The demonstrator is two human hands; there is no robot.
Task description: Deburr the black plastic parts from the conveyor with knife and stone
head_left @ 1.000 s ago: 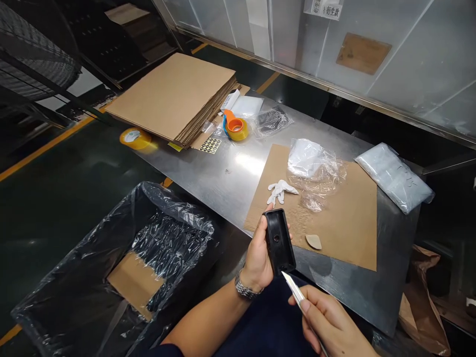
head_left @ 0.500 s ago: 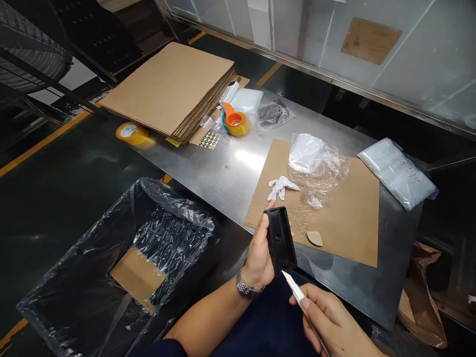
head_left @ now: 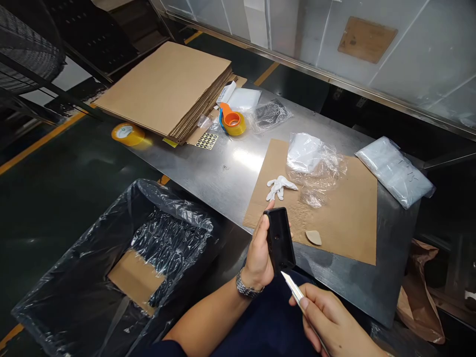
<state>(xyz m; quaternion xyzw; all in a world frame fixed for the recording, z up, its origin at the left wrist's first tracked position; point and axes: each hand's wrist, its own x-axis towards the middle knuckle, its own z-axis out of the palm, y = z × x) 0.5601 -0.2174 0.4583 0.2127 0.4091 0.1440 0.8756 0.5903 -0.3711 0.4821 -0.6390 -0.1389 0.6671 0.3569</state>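
Observation:
In my left hand (head_left: 259,255) I hold a black rectangular plastic part (head_left: 280,237), its hollow side with a small round hole facing me. The fingers wrap behind it and the thumb runs along its left edge. My right hand (head_left: 327,315) is closed around a utility knife (head_left: 293,287). The blade tip is close to the lower end of the black part; whether it touches, I cannot tell. Beyond the part, a white glove (head_left: 280,187) lies on a flat cardboard sheet (head_left: 345,218), with a small beige scrap (head_left: 313,237) nearer to me.
Stacked cardboard (head_left: 163,89), an orange tape dispenser (head_left: 233,122), a tape roll (head_left: 128,134) and a sticker sheet (head_left: 207,141) occupy the metal table (head_left: 219,173). Clear plastic bags (head_left: 312,153) and a wrapped pack (head_left: 396,171) lie farther right. A black-lined bin (head_left: 85,297) stands at lower left.
The view has shifted very slightly, so the table's things appear a little to the left. Both hands keep nearly the same pose, with the black part tilted slightly differently.

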